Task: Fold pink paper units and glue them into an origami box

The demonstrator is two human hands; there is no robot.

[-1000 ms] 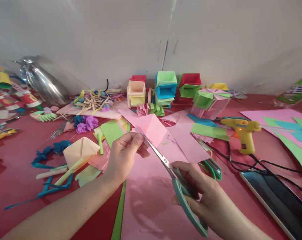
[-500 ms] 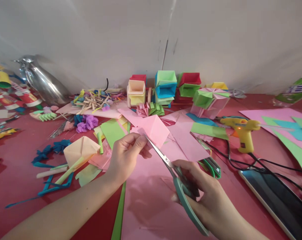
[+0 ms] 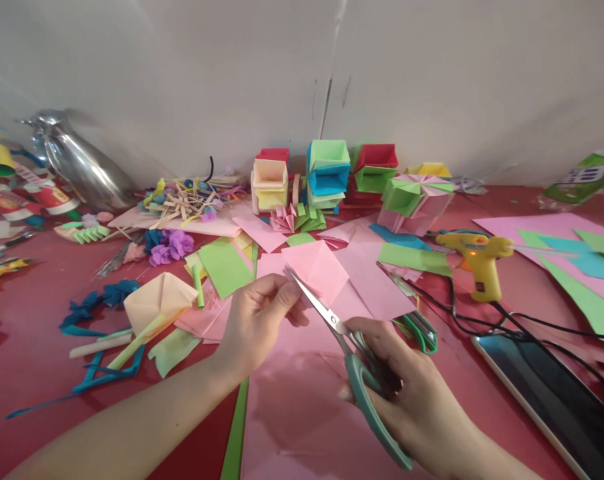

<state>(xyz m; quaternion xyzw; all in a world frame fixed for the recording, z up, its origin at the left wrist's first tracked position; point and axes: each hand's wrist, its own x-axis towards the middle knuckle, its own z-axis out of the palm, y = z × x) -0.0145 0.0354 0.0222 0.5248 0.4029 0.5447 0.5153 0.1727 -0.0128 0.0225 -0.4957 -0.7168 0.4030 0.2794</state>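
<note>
My left hand pinches the lower corner of a folded pink paper and holds it up above the red table. My right hand grips green-handled scissors; their metal blades point up and left, and the tips meet the paper's edge just beside my left fingertips. A large pink sheet lies flat on the table beneath both hands.
A yellow glue gun with a black cord stands at right, near a dark tablet. Coloured paper boxes line the wall. A peach paper flower, sticks, a steel kettle and scraps lie at left. A second pair of green scissors lies nearby.
The pink paper has turned slightly and sunk a little in my left hand. The scissor blades have pushed further along its edge towards my left fingers.
</note>
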